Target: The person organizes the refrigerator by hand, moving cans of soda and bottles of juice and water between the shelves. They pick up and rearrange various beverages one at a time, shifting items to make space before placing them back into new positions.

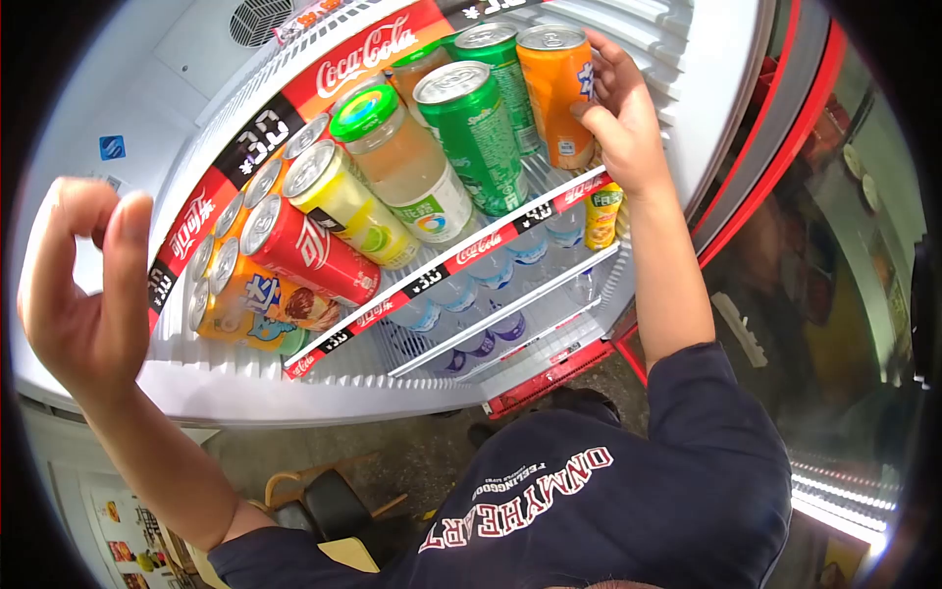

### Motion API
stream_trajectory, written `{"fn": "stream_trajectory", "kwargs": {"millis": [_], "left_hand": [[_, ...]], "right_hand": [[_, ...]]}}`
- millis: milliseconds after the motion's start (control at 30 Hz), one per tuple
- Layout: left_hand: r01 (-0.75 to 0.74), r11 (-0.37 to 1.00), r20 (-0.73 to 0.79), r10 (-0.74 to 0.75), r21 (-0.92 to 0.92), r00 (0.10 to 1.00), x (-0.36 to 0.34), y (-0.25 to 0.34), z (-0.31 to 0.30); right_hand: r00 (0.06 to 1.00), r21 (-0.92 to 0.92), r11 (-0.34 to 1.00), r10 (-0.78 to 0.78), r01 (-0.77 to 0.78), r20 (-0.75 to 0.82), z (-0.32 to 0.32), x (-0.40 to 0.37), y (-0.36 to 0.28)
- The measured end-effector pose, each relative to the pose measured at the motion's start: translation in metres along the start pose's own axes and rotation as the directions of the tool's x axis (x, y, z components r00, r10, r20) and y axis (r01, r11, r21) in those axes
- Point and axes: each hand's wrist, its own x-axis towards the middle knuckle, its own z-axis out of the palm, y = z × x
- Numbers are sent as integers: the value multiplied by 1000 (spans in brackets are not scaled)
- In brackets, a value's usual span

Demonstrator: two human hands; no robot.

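Observation:
My right hand (625,123) grips the right side of an orange drink can (556,93), thumb in front and fingers behind it. The can stands at the right end of the upper fridge shelf. Directly left of it are two green Sprite cans (473,137), one behind the other. My left hand (88,285) is raised at the far left, fingers curled in towards the thumb, with nothing visible in it. Nearest to it on the shelf are orange cans with pictures (257,299) and a red Coca-Cola can (309,250).
A green-capped bottle (404,167) and a yellow lime can (351,206) stand mid-shelf. A red price strip (461,257) runs along the shelf's front edge. Clear bottles (454,292) fill the shelf below. The red-edged fridge door (765,147) stands open at right; a chair (334,506) is behind.

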Motion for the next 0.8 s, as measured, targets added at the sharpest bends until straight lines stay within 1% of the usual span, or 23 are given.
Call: {"fn": "stream_trajectory", "kwargs": {"millis": [67,100,200,233,267,300,333,367,433,500,600,633,700,733,767,800], "left_hand": [[-6,998,1,5,68,1000,16,-5,7],[9,998,13,-10,60,1000,24,-10,10],[74,995,181,-85,70,980,54,-18,15],[37,994,238,-60,99,969,61,-30,20],[-2,992,296,-35,125,955,68,-42,24],[-18,991,338,-28,133,941,80,-41,29],[-18,1000,279,12,19,960,81,-53,41],[61,998,327,-54,-12,944,93,-31,34],[185,979,279,-156,-82,948,102,-16,38],[245,953,89,-232,-177,969,97,-35,71],[316,949,163,-309,-17,937,92,-29,70],[364,928,130,-353,-73,927,93,-30,73],[461,868,74,-455,-188,887,90,-32,77],[478,855,115,-463,-204,879,88,-32,75],[492,842,158,-467,-220,870,88,-32,72],[505,830,201,-467,-237,861,87,-32,71]], "right_hand": [[1000,-42,999,-1,2,19,1,-1,-1],[999,-57,998,1,2,42,1,-1,-1],[997,-220,975,-22,37,74,4,0,-4],[997,-244,969,-25,43,74,6,1,-6],[998,-213,977,-13,24,55,7,1,-6],[999,-182,983,-1,7,37,9,0,-6],[1000,-150,989,11,-8,20,10,1,-6],[1000,-150,988,21,-18,17,10,1,-8],[1000,-146,989,2,-3,-7,12,0,-8],[1000,-168,986,8,-12,-25,12,-1,-8],[998,-167,986,-14,3,-64,12,-1,-6],[997,-130,991,-17,8,-72,14,-1,-6],[994,-208,978,-51,30,-99,13,0,-1],[991,-248,968,-71,42,-111,12,1,2],[992,-249,968,-61,31,-115,11,1,3],[989,-300,953,-76,34,-130,12,0,3]]}}
